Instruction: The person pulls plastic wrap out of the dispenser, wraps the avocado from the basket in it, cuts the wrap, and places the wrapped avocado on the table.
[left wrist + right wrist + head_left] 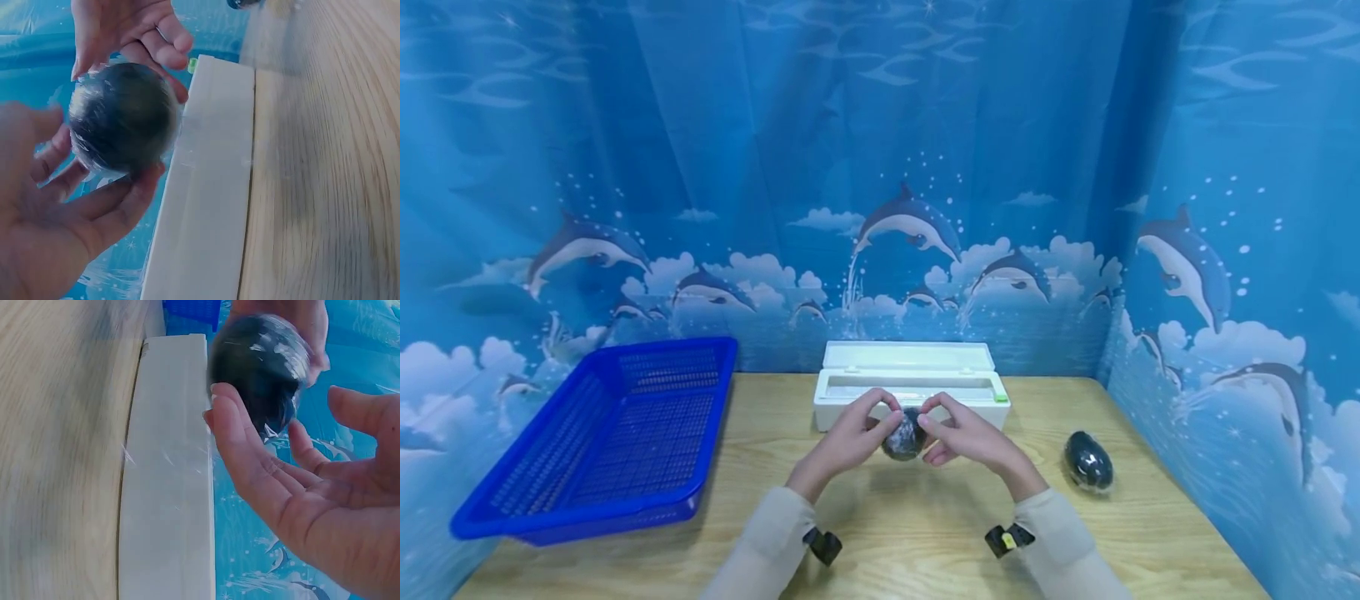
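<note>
A dark rounded object in clear cling film is held up above the table between both hands. My left hand holds it from the left, its fingers curved beneath it in the left wrist view. My right hand holds the opposite side; its fingertips reach the film in the right wrist view. The wrap looks shiny and wrinkled, and motion blurs it in the wrist views. Just behind the hands stands a white cling film dispenser with its lid raised and a green piece at its right end.
A second dark, egg-shaped object in shiny film lies on the wooden table to the right. On the left sits a blue plastic basket. A dolphin-print curtain encloses the back and sides.
</note>
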`<state>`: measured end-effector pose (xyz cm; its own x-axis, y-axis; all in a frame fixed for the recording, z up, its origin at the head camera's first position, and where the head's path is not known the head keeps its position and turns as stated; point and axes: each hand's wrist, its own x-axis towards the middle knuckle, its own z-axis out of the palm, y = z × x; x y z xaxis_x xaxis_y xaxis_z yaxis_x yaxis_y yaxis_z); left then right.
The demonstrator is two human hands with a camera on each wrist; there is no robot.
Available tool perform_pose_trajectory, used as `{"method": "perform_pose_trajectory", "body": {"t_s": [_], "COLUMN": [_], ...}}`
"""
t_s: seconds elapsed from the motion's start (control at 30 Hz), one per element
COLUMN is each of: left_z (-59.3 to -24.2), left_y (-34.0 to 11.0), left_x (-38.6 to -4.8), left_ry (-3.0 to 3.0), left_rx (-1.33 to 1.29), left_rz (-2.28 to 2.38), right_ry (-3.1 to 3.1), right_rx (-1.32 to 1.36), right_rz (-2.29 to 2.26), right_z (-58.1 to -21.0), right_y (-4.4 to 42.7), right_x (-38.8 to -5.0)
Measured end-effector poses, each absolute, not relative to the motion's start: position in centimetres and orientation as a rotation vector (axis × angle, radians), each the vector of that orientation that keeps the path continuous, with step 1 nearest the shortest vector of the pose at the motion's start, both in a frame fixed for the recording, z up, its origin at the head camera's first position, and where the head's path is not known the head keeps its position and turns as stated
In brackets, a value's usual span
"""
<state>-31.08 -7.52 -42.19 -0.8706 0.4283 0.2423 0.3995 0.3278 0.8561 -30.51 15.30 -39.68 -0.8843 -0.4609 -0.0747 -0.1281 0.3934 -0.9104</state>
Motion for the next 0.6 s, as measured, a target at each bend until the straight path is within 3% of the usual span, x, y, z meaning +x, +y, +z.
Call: {"method": "perform_pose_trajectory", "body": {"t_s": [0.27,0.6], "left_z": [-42.42,-42.72], "left_y": [-7.43,-8.13], "left_x": [-31.14,-31.36], "left_ry": [2.447,2.329], "left_rx": [0.659,0.379], "left_rz": [1.733,1.639], "right_ry": [2.425,2.385], "right_rx": [-0.438,-0.543], "right_rz": [-1.496,-1.514], "right_z": [-40.14,-40.64], "right_y": [14.94,15.09], "right_x": [-30.52,-30.85]}}
